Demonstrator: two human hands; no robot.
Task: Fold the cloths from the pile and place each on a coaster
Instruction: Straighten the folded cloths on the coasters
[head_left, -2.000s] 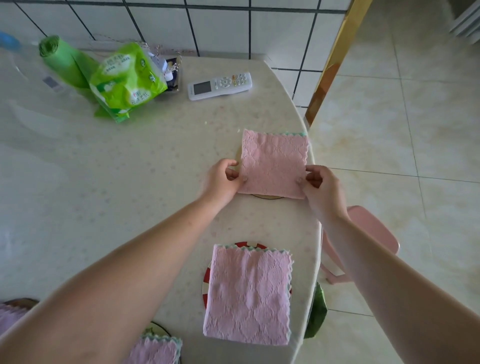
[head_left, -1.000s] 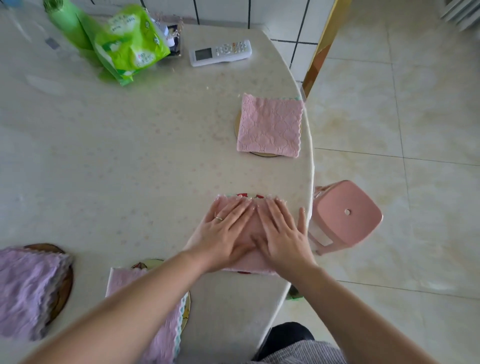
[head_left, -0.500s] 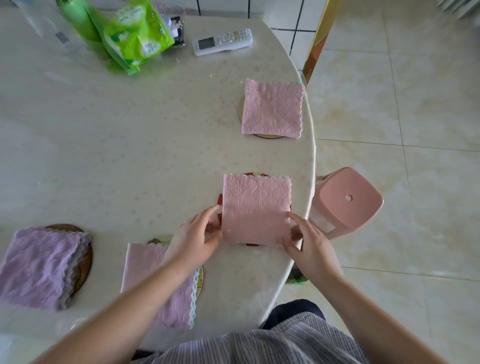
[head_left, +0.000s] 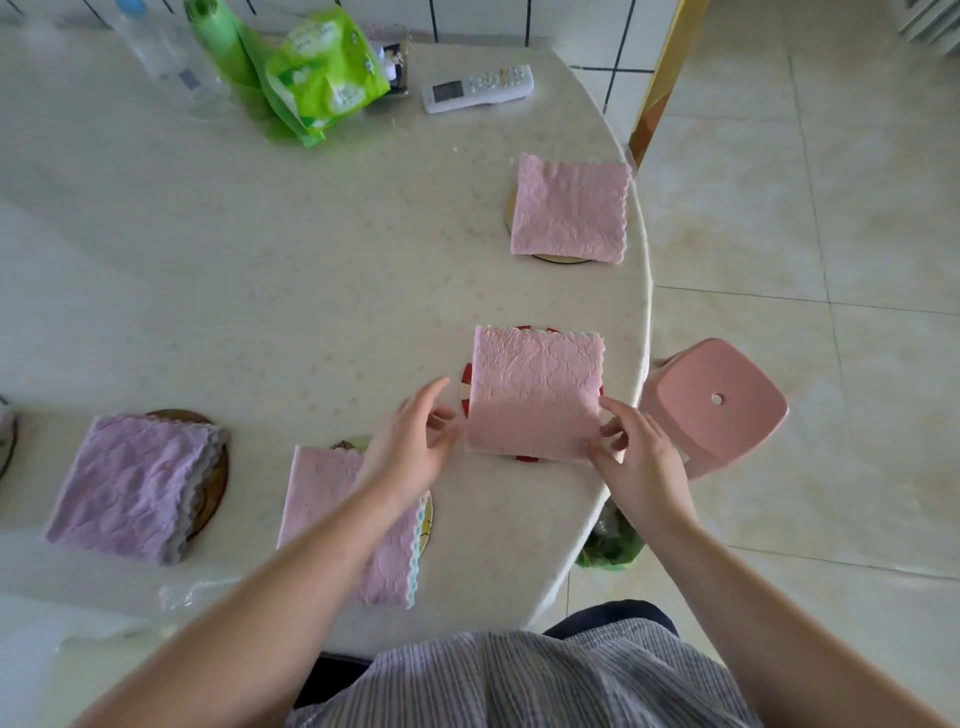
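A folded pink cloth (head_left: 535, 395) lies flat on a red coaster (head_left: 466, 384) near the table's right edge. My left hand (head_left: 415, 447) hovers with fingers spread just off the cloth's lower left corner. My right hand (head_left: 639, 457) has its fingertips at the lower right corner, loosely curled. Farther back, a second pink cloth (head_left: 569, 208) covers a tan coaster (head_left: 510, 213). Under my left forearm, a third pink cloth (head_left: 322, 499) sits on a yellowish coaster (head_left: 426, 514). At the left, a purple cloth (head_left: 124, 483) rests on a brown coaster (head_left: 213, 488).
The round pale table (head_left: 260, 260) carries a white remote (head_left: 478, 88), a green packet (head_left: 322, 78) and a clear bottle (head_left: 156, 47) at the back. A pink stool (head_left: 717, 405) stands on the tiled floor right of the table edge. A green bag (head_left: 608, 545) shows below the rim.
My hands left the far cloth, pressed the middle pink cloth flat, then pinched its near corners. Now the left hand has let go and spread. The camera has pulled back.
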